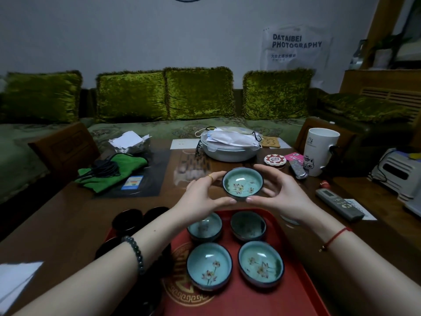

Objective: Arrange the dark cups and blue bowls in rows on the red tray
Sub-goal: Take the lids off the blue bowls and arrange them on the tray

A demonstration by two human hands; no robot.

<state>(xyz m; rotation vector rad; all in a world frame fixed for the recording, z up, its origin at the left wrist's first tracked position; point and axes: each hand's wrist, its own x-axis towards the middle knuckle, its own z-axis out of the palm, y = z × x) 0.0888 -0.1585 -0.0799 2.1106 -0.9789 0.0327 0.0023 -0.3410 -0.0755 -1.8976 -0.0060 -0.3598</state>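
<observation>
Above brown table, left hand and right hand fingers grip a glossy blue bowl, lotus-painted inside.

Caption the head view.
Left hand and right hand hold a blue bowl beyond four bowls in two rows on the red tray.

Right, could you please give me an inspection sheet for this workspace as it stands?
Surface: glossy brown table.
Job's things: red tray holds four blue bowls in two rows; fifth bowl held off the tray; dark cups at its left side, partly hidden by an arm.
Clutter: white mug, remote, green cloth, lidded dish with face masks on top.
Hands: left hand and right hand both grip the fifth bowl.
Cables: black cable on the green cloth.
Surroundings: sofa with green cushions.
</observation>
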